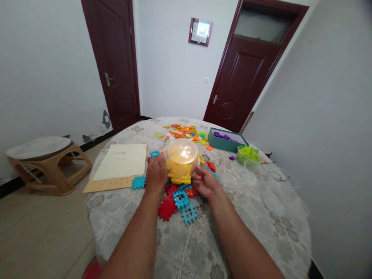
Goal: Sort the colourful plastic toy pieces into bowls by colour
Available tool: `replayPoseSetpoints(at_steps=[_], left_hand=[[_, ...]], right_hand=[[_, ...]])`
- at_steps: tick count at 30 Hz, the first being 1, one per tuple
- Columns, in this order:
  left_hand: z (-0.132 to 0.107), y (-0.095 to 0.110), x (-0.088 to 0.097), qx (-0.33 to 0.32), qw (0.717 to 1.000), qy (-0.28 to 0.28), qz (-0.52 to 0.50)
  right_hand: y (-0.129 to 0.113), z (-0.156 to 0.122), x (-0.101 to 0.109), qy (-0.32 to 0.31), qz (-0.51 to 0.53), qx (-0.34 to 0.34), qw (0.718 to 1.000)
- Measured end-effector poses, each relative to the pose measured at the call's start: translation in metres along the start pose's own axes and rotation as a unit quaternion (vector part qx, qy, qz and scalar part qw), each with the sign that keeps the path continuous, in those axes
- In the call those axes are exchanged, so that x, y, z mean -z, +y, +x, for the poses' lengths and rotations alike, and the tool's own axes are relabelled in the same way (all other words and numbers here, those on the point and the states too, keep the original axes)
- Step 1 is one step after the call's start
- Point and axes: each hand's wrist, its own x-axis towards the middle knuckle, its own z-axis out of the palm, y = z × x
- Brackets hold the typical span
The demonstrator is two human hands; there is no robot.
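A clear plastic bowl (182, 151) with yellow pieces (178, 170) showing in it is between my two hands. My left hand (157, 172) grips its left side, the fingers partly hidden behind it. At the lower right, my right hand (205, 181) holds the bowl with fingers bent against its side. Some yellow pieces stick out below the bowl toward me. Under and around it lie loose interlocking plastic pieces: red ones (167, 208), blue square ones (188, 214) and a few orange and grey ones. A blue piece (138, 182) rests left of my left hand.
Paper sheets (122, 161) lie at the left of the round table. Small orange and yellow pieces (181, 131) are scattered at the back. Toward the right stand a green box (222, 145) with purple pieces, a tub of lime-green pieces (249, 154), clear containers (267, 193) and glasses (280, 176).
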Motion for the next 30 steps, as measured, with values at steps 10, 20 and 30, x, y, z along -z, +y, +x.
replayPoseSetpoints(at_steps=[10, 20, 30], left_hand=[[-0.002, 0.021, 0.005, -0.072, 0.997, 0.024, 0.020], [-0.013, 0.046, 0.008, -0.142, 0.985, -0.065, 0.080], [-0.008, 0.035, 0.006, -0.129, 0.986, -0.057, 0.093]], right_hand=[[-0.017, -0.013, -0.001, -0.055, 0.082, 0.041, 0.994], [-0.123, -0.056, -0.022, 0.043, -0.167, 0.366, 0.914], [-0.236, -0.032, 0.028, 0.232, -0.724, 0.430, 0.486]])
